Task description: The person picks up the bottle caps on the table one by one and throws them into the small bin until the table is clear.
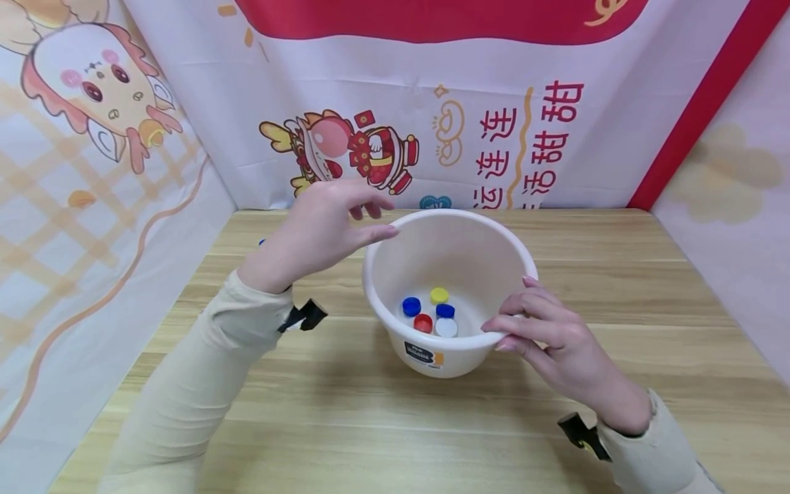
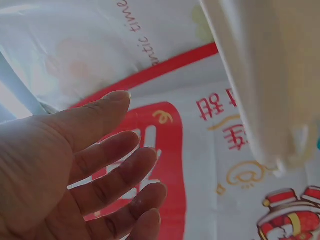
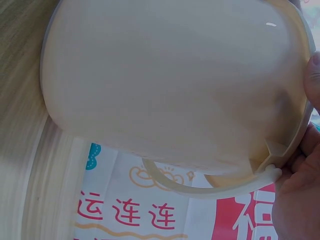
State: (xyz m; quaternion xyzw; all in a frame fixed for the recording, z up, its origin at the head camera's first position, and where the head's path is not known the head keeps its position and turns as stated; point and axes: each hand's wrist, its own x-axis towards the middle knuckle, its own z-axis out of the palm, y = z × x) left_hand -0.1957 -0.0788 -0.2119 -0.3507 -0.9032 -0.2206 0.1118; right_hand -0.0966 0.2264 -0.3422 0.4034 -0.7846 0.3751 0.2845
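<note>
White bucket [image 1: 459, 365] at middle of wooden table [image 1: 345, 439], mouth up, dark label [image 1: 420, 353] on near side, handle [image 3: 200, 192] hanging on far side in right wrist view. Bottle caps inside, on bottom: two blue ones [image 1: 411, 307], yellow one [image 1: 439, 296], red one [image 1: 422, 323], white one [image 1: 446, 328]. Right hand [image 1: 555, 343] grips right near rim, thumb outside. Left hand [image 1: 324, 226] holds nothing, fingers loose and spread, just beside left far rim. Small blue thing [image 1: 262, 241] mostly hidden behind left wrist. Printed red-and-white cloth [image 1: 382, 75] behind table.
</note>
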